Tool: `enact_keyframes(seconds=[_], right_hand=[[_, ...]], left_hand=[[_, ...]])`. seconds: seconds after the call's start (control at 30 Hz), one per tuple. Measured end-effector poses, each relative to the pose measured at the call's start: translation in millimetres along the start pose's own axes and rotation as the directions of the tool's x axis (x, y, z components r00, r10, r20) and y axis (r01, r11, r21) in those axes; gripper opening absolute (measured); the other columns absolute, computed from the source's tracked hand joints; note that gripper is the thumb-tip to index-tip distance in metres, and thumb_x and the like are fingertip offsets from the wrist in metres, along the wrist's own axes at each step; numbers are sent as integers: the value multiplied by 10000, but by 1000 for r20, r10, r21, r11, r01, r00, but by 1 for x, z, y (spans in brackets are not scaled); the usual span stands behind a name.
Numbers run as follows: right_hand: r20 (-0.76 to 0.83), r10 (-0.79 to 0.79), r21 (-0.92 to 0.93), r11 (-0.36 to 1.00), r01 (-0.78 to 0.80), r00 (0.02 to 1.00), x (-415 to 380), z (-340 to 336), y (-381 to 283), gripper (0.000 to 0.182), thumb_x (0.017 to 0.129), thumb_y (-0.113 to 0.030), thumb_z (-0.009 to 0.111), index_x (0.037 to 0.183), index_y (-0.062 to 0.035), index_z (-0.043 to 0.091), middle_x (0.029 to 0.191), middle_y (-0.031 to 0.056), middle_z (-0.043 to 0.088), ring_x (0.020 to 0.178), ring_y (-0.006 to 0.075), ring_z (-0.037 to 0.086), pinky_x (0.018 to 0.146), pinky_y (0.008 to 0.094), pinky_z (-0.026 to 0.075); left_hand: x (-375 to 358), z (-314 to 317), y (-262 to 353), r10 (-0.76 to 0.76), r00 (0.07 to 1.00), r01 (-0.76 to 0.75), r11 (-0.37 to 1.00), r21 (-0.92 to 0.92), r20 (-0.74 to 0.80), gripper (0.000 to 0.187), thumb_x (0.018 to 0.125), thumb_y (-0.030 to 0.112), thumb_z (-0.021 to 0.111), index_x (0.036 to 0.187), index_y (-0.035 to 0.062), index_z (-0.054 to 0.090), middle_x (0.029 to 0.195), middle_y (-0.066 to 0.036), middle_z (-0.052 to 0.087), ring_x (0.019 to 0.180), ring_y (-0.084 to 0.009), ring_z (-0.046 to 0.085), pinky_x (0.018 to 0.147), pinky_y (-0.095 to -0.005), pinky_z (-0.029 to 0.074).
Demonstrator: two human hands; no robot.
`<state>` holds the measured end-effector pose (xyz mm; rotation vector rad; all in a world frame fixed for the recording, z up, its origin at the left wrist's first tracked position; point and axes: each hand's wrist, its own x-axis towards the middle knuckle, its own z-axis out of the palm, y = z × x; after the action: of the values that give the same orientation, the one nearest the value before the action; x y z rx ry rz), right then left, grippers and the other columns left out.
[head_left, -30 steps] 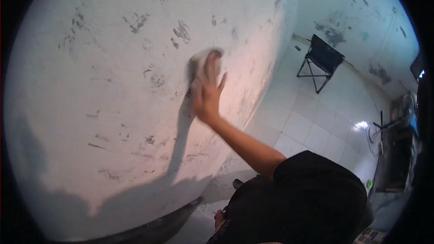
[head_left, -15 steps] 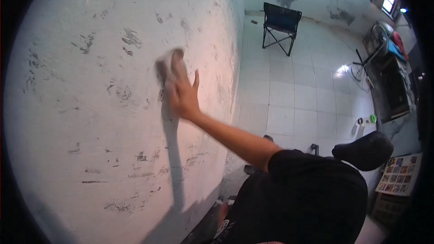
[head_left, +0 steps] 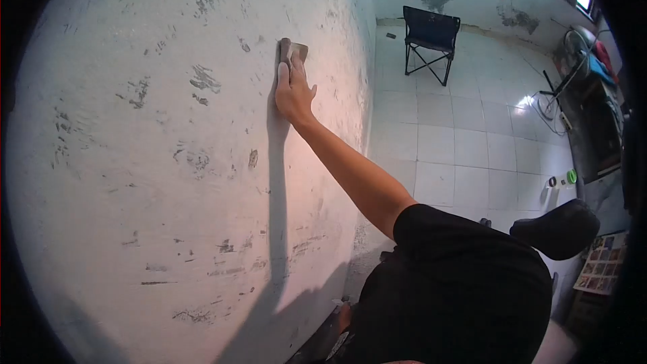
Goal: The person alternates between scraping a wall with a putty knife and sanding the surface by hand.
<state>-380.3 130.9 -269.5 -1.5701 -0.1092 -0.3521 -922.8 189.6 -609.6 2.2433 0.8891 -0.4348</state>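
Note:
My left hand (head_left: 294, 94) is raised against the white painted wall (head_left: 222, 128), its back toward me. Its fingers lie over a small flat sanding block (head_left: 301, 48), with a pale face and a brownish edge, that is pressed to the wall. The thumb sticks out to the right, off the block. Dark scuffs and patches of worn paint mark the wall around the hand, and the arm casts a long shadow below it. My right hand is out of view.
A dark folding chair (head_left: 431, 34) stands on the white tiled floor (head_left: 465, 128) near the far wall. At right are a pedestal fan (head_left: 575, 42), a black padded seat (head_left: 558, 229), a bottle with a green cap (head_left: 571, 176) and a sheet of small pictures (head_left: 602, 264).
My left hand has slid the sanding block up and to the right along the wall. The view has shifted slightly, and the hand is now less blurred.

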Motion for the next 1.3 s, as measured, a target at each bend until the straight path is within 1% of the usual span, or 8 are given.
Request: enact_keyframes(seconds=[0.27,0.37,0.47,0.67,0.9,1.1,1.2,1.3], right_hand=[[68,-416,-69,905,420,907,5,-4,-1,511,1014,-324,391,1503,-182,425,1662,91,53,1493,471,59,1090,742,-49],[25,-199,66,978,197,980,88,-15,21,549,1020,-368,370,1499,-106,415,1655,119,86,1489,482,21,1106,713,-82],[2,-252,-339,910,238,968,121,-26,21,599,1029,-323,367,1523,7,291,1647,147,121,1512,409,-9,1128,667,-94],[186,-539,-251,782,570,822,105,-27,50,580,1000,-273,402,1524,-36,325,1639,115,185,1522,275,134,1128,664,-135],[-5,-252,79,965,252,968,170,-20,64,556,1003,-267,400,1490,1,370,1633,151,188,1506,343,173,1124,652,-142],[243,-475,-275,803,529,846,135,-37,102,502,965,-207,450,1457,-107,451,1629,158,200,1506,346,189,1103,698,-130],[28,5,-45,999,-4,1000,209,-39,128,496,1028,-250,352,1493,-81,393,1637,120,192,1501,323,198,1129,671,-82],[14,-82,41,996,81,997,188,-16,136,515,1025,-262,346,1506,-81,377,1639,128,178,1513,331,147,1135,663,-84]], left_hand=[[63,11,81,-34,996,24,991,-131,-81,311,948,303,551,992,-4,578,886,-175,619,880,-350,592,785,-439,454],[64,29,118,-107,987,81,976,-203,-120,309,947,304,551,986,-2,579,879,-171,618,869,-345,594,775,-436,455],[71,59,166,-181,972,130,946,-298,-149,307,946,304,551,980,0,579,871,-166,617,857,-339,596,766,-433,457],[81,57,218,-339,914,237,891,-388,-221,303,945,304,550,969,4,580,855,-157,615,834,-328,600,747,-427,459],[63,62,236,-503,832,356,808,-470,-235,298,944,305,550,955,8,581,837,-146,612,807,-316,605,726,-420,462],[76,36,246,-542,801,378,786,-489,-253,295,943,305,549,944,12,582,822,-137,610,784,-305,609,707,-413,464],[82,37,253,-562,790,379,763,-523,-246,293,943,305,549,938,14,582,814,-132,609,772,-300,611,698,-410,465],[97,44,269,-569,791,372,738,-562,-225,292,942,305,549,932,15,583,807,-127,608,761,-294,612,688,-407,467]])
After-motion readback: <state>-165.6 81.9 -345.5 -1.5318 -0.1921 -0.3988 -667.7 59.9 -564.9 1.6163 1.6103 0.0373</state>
